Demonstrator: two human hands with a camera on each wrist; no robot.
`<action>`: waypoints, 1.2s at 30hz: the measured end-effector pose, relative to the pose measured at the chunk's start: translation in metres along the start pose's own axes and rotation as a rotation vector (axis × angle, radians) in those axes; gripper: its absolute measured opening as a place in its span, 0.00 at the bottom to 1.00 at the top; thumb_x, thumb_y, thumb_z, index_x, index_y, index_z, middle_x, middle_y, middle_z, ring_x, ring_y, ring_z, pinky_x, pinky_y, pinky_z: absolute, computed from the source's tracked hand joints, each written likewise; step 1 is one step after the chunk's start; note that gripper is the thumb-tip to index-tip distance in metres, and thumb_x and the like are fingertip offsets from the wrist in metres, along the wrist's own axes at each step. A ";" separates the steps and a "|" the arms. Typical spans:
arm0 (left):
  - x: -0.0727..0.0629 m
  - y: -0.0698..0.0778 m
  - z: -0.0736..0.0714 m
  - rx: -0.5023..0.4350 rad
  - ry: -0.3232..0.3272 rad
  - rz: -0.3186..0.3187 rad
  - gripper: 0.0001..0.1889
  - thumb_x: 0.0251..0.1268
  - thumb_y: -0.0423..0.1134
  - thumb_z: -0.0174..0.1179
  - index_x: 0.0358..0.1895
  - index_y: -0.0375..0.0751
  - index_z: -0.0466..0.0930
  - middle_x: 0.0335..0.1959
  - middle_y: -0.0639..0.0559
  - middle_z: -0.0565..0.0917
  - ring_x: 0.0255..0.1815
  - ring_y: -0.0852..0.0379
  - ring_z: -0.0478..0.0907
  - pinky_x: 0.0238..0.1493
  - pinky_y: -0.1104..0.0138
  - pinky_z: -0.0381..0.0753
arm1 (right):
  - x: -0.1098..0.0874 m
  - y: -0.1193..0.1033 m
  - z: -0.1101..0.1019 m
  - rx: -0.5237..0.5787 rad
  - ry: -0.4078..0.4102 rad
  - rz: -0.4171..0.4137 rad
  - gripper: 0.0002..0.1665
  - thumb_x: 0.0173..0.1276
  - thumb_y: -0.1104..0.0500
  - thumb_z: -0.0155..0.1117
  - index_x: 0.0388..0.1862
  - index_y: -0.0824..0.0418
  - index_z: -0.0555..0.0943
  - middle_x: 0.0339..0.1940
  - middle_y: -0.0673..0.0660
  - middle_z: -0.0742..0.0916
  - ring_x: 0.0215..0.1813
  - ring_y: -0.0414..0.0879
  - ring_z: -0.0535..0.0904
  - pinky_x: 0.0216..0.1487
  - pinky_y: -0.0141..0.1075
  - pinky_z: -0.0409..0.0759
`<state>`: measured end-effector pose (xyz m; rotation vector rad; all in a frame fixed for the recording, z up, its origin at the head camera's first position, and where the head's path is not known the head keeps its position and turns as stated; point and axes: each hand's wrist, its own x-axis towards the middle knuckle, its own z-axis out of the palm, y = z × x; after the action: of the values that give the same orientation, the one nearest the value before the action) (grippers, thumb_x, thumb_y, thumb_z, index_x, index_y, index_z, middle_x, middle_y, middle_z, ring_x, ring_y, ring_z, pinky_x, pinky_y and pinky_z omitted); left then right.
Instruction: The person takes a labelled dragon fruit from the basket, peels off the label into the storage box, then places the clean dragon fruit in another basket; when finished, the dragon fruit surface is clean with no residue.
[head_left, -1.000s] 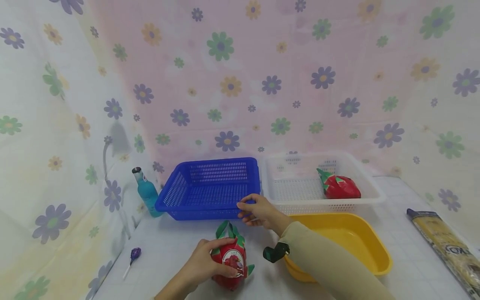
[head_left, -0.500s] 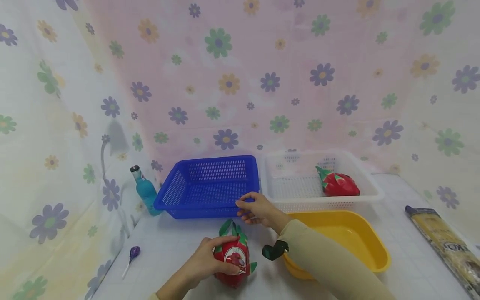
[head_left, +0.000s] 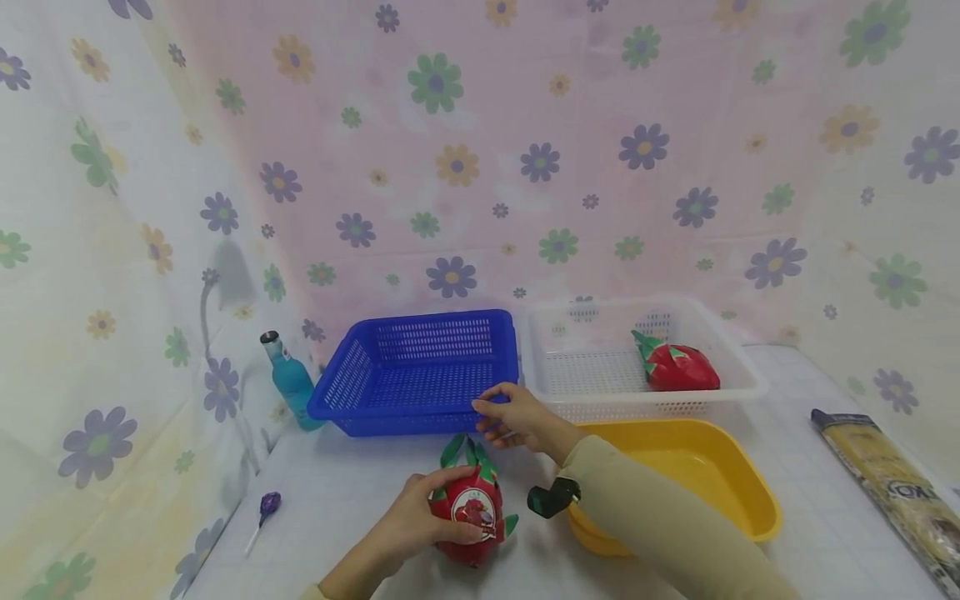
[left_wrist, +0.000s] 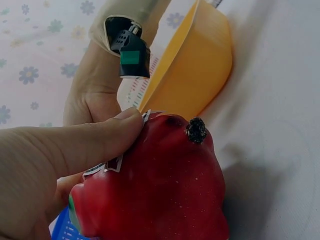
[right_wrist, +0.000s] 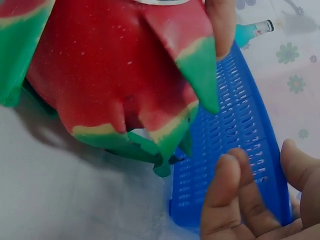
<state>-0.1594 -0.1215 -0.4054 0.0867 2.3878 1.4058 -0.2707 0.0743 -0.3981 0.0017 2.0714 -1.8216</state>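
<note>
My left hand (head_left: 420, 517) grips a red dragon fruit (head_left: 468, 552) with green leaf tips and a round white label. In the left wrist view the thumb presses along the upper side of the dragon fruit (left_wrist: 165, 185), and a shadow falls on the cloth beside it. My right hand (head_left: 525, 423) is at the front right corner of the blue basket (head_left: 416, 423), fingers loosely bent. Seen from the right wrist, a gap shows between its thumb and fingers, which overlap the basket's rim and perforated wall. Another dragon fruit (head_left: 684, 371) lies in the white basket (head_left: 585, 410).
A yellow basin (head_left: 738, 492) stands under and beside my right forearm. Behind the blue basket's left end is a turquoise bottle (head_left: 292, 379). A purple lollipop (head_left: 269, 504) lies at the left, and a long yellow packet (head_left: 885, 483) at the far right.
The dragon fruit in my left hand has shifted slightly right and up. My right hand stays at the blue basket's corner. The whole head view has tilted a little.
</note>
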 end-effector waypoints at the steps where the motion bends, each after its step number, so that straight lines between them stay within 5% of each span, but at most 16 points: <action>1: 0.000 0.000 0.000 0.000 0.000 0.001 0.38 0.45 0.44 0.79 0.65 0.60 0.75 0.57 0.34 0.68 0.56 0.34 0.71 0.50 0.42 0.83 | -0.001 0.000 0.000 -0.004 -0.004 0.001 0.24 0.72 0.49 0.61 0.61 0.56 0.72 0.40 0.60 0.87 0.33 0.50 0.83 0.31 0.35 0.84; 12: 0.002 0.002 0.001 -0.007 0.013 0.046 0.38 0.44 0.43 0.79 0.65 0.60 0.76 0.57 0.32 0.68 0.55 0.35 0.72 0.49 0.42 0.84 | -0.030 -0.015 -0.010 -0.166 0.015 -0.019 0.37 0.71 0.49 0.63 0.75 0.48 0.62 0.51 0.65 0.84 0.38 0.53 0.84 0.39 0.42 0.87; 26: 0.004 -0.001 0.006 -0.035 -0.003 0.084 0.38 0.44 0.40 0.79 0.65 0.53 0.75 0.55 0.33 0.67 0.54 0.37 0.72 0.48 0.44 0.84 | -0.084 -0.004 0.003 -0.438 -0.085 -0.267 0.28 0.67 0.52 0.67 0.65 0.54 0.76 0.37 0.55 0.85 0.33 0.48 0.81 0.31 0.39 0.86; 36: 0.000 0.002 0.004 -0.055 -0.006 0.096 0.40 0.44 0.40 0.79 0.66 0.54 0.74 0.57 0.32 0.65 0.55 0.38 0.70 0.49 0.46 0.84 | -0.095 0.010 0.013 -0.556 -0.109 -0.431 0.17 0.67 0.51 0.67 0.53 0.54 0.85 0.48 0.56 0.87 0.41 0.47 0.80 0.38 0.34 0.82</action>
<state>-0.1585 -0.1165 -0.4055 0.1932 2.3665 1.5107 -0.1761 0.0867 -0.3817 -0.7208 2.5628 -1.3368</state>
